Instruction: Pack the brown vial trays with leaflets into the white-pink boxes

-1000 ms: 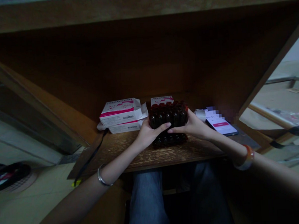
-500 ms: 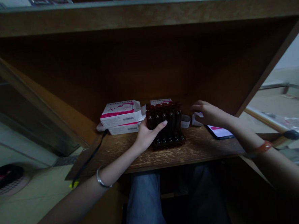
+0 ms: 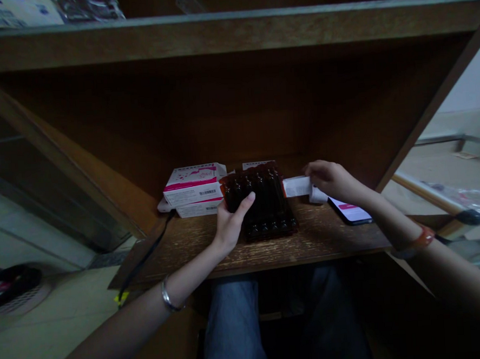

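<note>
My left hand (image 3: 229,223) is closed around a dark brown tray of vials (image 3: 261,194), thumb across its front and fingers hidden behind. The tray is raised and tilted at the left, above another brown vial tray (image 3: 272,227) lying on the wooden shelf. My right hand (image 3: 330,177) pinches the right end of a white paper strip (image 3: 297,187), whose left end meets the raised tray's right edge. Just below the right hand sits a curled white paper piece (image 3: 317,195). Whether the two pieces of paper are joined, I cannot tell.
White-and-pink boxes (image 3: 193,183) are stacked to the left, and another box (image 3: 257,165) stands behind the trays. A phone (image 3: 352,211) with a lit screen lies at the right. An upper shelf board (image 3: 231,34) crosses above. A black cord (image 3: 147,253) hangs over the front left.
The left hand has shifted slightly left and tilted the upper tray away from the lower one. The paper strip now stretches flat between the tray and the right hand.
</note>
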Available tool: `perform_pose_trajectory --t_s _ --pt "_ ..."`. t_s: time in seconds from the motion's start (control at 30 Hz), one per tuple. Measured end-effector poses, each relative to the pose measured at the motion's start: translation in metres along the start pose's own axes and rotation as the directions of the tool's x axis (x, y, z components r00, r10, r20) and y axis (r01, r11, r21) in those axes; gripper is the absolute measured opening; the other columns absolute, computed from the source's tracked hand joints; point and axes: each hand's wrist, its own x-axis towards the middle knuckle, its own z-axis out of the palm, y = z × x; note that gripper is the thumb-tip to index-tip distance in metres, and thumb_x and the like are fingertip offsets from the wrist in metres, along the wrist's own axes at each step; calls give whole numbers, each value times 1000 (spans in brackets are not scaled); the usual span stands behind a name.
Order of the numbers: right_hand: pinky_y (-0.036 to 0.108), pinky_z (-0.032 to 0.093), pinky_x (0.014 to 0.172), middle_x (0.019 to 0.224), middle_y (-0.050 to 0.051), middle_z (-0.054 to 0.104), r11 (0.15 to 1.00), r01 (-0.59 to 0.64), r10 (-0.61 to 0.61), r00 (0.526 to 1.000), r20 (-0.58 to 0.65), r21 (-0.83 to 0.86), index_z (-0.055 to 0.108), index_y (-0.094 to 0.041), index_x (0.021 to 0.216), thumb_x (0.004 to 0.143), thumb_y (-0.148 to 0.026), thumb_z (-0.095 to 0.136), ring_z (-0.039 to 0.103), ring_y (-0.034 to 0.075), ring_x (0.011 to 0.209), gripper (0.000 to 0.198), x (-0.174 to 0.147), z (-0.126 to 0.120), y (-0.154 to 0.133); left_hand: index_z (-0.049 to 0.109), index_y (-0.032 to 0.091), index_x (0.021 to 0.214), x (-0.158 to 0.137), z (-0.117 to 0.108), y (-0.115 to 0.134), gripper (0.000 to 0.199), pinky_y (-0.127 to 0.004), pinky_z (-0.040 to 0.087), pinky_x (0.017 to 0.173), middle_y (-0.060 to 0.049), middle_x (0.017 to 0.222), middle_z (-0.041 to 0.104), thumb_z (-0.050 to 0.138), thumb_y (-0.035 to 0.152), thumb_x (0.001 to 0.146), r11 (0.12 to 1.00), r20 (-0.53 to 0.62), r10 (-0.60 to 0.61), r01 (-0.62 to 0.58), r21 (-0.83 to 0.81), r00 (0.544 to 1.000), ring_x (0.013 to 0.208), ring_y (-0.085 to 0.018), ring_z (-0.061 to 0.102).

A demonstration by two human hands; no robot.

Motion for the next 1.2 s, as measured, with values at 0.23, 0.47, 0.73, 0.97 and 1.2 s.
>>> perform_pose_trajectory --t_s 0.23,0.47,0.73,0.97,1.2 --pt "26 43 49 74 4 63 637 -253 315 948 53 728 56 -20 69 71 -21 61 52 13 57 6 1 -1 -28 74 15 103 4 1 2 45 -38 55 100 -8 109 78 81 49 74 992 -31 -63 59 -114 998 104 -25 73" --pt "25 33 42 83 10 67 269 -440 371 868 329 857 56 -18 79 72 -27 54 53 15 57 11 3 -2 -27 75 14 101 3 -1 2 44 -39 55 100 -8 107 78 83 46 72 991 -24 -60 57 -125 998 103 -25 73" --pt "20 26 39 58 -6 48 314 -432 360 878 315 845 60 -19 84 79 -32 71 34 7 44 18 4 6 -9 75 17 100 2 -3 0 39 -37 57 95 -6 105 78 81 46 74 994 -2 -22 21 -108 1000 100 -24 73" --pt "14 23 33 52 -11 22 150 -459 187 883 431 876 46 -22 66 78 -17 67 10 5 43 25 4 21 -7 74 19 95 -1 -5 1 36 -33 55 91 -3 98 76 82 46 72 997 17 27 -26 -74 999 94 -22 71" --pt "17 35 37 61 -5 27 88 -344 172 930 326 935 42 -25 64 81 -17 58 18 9 47 24 4 31 -14 73 19 91 -3 -5 2 35 -32 55 82 -2 90 74 81 47 73 998 38 26 -24 -61 999 86 -21 70"
